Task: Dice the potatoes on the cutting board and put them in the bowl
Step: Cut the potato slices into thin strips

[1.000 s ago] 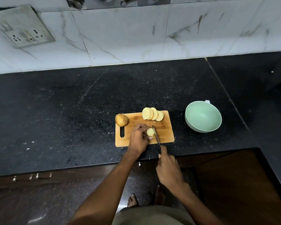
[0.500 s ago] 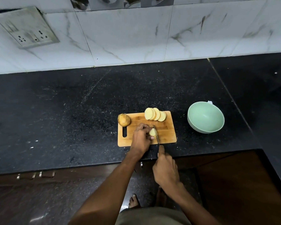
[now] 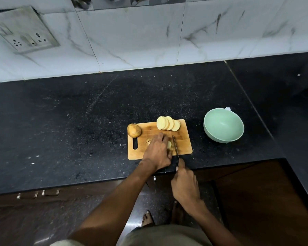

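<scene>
Right hand (image 3: 184, 183) nearest, wrapped round the knife (image 3: 175, 146) handle, forefinger along the spine, blade pointing away over the cutting board (image 3: 183, 139). Just ahead & left of it, left hand (image 3: 157, 151) curled over the potato piece (image 3: 169, 144), pinning it down. Change since a sec ago: that piece was poking out well clear of the fingers, now only a small pale nub shows beside the blade, so slicing of this potato looks nearly done; dicing not begun, I'd say. Beyond the left hand, four pale round slices (image 3: 168, 123) fanned at the board's far edge. Far-left of it, whole potato (image 3: 134, 130), skin on, uncut. Well right of the knife hand, green bowl (image 3: 223, 125) on the bench (image 3: 78, 130), nothing in it.
</scene>
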